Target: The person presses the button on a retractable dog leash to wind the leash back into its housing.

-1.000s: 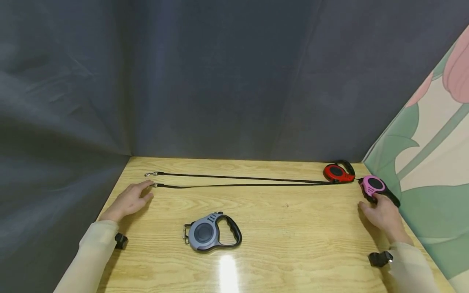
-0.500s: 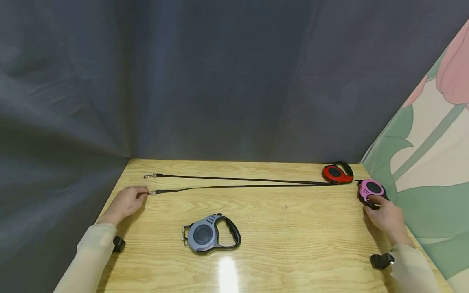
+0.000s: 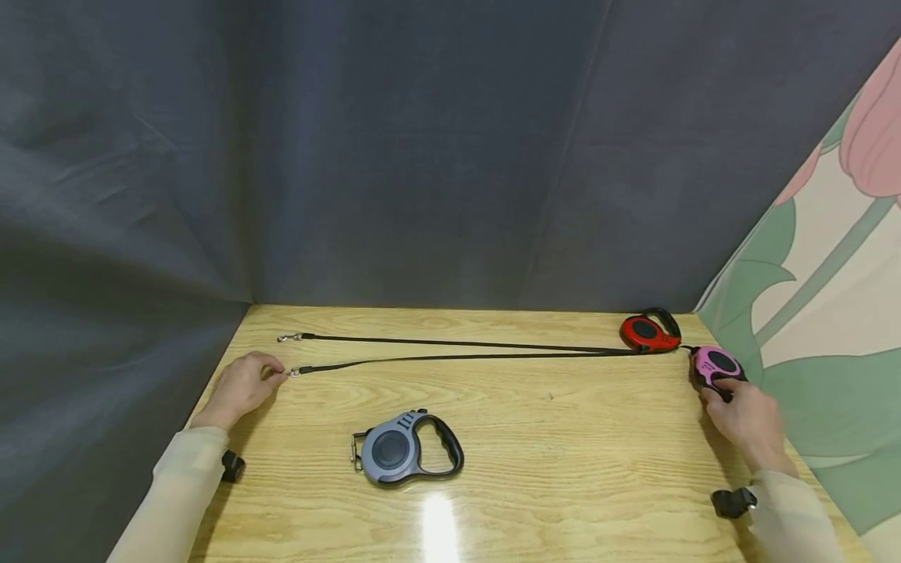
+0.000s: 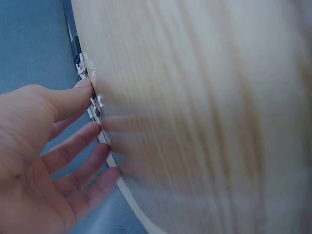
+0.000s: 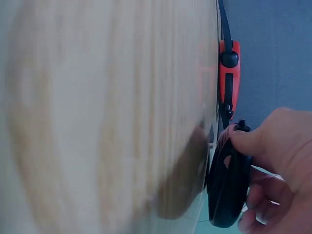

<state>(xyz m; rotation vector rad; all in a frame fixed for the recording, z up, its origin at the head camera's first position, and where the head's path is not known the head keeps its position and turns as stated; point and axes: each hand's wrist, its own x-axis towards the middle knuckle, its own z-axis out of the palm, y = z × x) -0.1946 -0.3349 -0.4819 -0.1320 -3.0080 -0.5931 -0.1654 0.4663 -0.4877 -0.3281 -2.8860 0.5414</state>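
My left hand (image 3: 242, 387) pinches the metal clip (image 3: 293, 372) at the end of the nearer black strap (image 3: 457, 359); in the left wrist view the clip (image 4: 95, 105) sits between thumb and forefinger. That strap runs right to a pink retractable leash (image 3: 712, 365), which my right hand (image 3: 746, 422) grips. In the right wrist view my thumb lies on top of its dark housing (image 5: 228, 187). A red retractable leash (image 3: 647, 332) lies just behind, with its own strap (image 3: 457, 343) stretched left to a free clip (image 3: 287, 338).
A grey retractable leash (image 3: 404, 448) lies reeled in at the front middle of the wooden table (image 3: 563, 438). Dark cloth hangs behind and at the left. A flowered panel (image 3: 831, 297) stands along the table's right edge, close behind the pink leash.
My left hand took hold of the nearer strap's clip and drew it slightly toward me. My right hand closed round the pink leash, which shifted a little.
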